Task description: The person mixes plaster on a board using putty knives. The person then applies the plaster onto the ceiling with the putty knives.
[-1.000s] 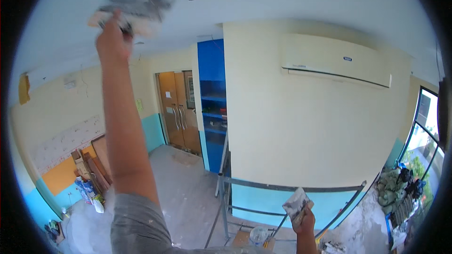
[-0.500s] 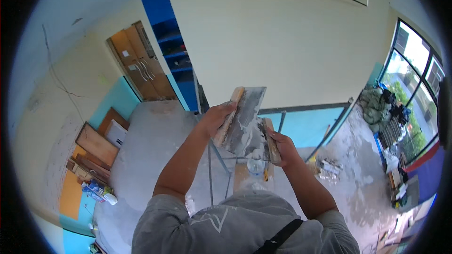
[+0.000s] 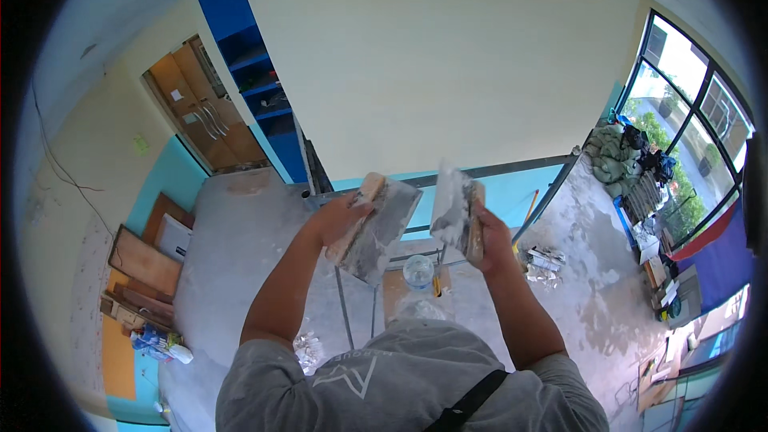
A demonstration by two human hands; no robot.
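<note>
My left hand [image 3: 336, 222] is closed round the wooden grip of a plastering trowel [image 3: 390, 228], whose grey metal blade is smeared with pale plaster. Opposite it, my right hand [image 3: 494, 238] grips a second plastering trowel [image 3: 448, 210] by its wooden back. White plaster coats that blade, which is tilted up and slightly blurred. A narrow gap separates the two blades. Below them, a clear round tub [image 3: 418, 271] and a yellow-handled tool [image 3: 437, 286] rest on a brown board [image 3: 395, 294].
A metal rail [image 3: 512, 169] crosses before the cream wall [image 3: 448, 72]. Blue shelves [image 3: 254, 72] and wooden doors [image 3: 204, 108] stand left. Boards [image 3: 146, 262] lean at the left wall. Bundled green cloth [image 3: 614, 158] lies by the window. Scraps [image 3: 544, 266] litter the floor.
The two trowels have come apart; the right one has swung up with its blade turned upright, while the left one has moved slightly down and left. The whole view has shifted a little.
</note>
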